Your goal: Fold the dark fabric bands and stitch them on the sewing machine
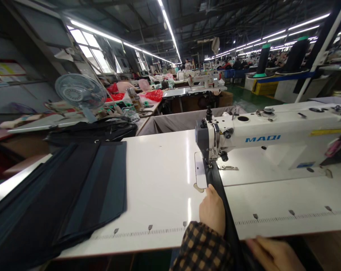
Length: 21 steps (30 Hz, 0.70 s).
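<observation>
A narrow dark fabric strip (221,188) runs from the table's front edge up under the presser foot (211,162) of a white MAQI sewing machine (272,139). My left hand (212,209), in a checked sleeve, rests on the table with fingers together, pressing the strip's left edge just in front of the needle. My right hand (272,252) lies at the table's front edge on the lower end of the strip; its fingers are partly out of view.
A stack of dark blue-grey fabric panels (74,192) lies on the left of the white table (164,188). Behind it are a black bag (102,131), a small fan (80,92), and further sewing stations with people. Large thread cones (263,60) stand at the right.
</observation>
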Available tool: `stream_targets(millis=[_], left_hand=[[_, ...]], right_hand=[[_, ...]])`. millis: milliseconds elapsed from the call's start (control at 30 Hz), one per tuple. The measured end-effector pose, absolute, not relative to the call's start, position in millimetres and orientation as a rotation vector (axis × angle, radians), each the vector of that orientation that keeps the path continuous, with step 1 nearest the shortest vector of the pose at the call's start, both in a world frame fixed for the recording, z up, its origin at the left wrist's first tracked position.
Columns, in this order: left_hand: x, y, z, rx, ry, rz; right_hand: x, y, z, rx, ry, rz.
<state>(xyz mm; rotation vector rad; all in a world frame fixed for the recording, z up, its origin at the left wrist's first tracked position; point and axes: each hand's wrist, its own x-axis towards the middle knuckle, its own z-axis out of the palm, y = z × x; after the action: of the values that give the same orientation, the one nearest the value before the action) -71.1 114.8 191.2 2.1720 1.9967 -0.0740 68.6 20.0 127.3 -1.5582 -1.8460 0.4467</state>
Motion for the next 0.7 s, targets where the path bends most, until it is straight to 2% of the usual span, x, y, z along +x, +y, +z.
stream_targets(millis=[233, 533, 700], left_hand=[[-75.0, 116.4, 187.3, 2.163, 1.937, -0.121], [-81.8, 120.2, 193.1, 2.213, 1.791, 0.009], [-84.3, 118.8, 193.0, 2.234, 1.76, 0.002]], right_hand=[[52.0, 112.9, 133.6, -1.423, -2.35, -0.016], [47.3, 112.3, 142.4, -1.357, -2.427, 0.145], [46.7, 113.1, 142.5, -1.287, -2.441, 0.124]])
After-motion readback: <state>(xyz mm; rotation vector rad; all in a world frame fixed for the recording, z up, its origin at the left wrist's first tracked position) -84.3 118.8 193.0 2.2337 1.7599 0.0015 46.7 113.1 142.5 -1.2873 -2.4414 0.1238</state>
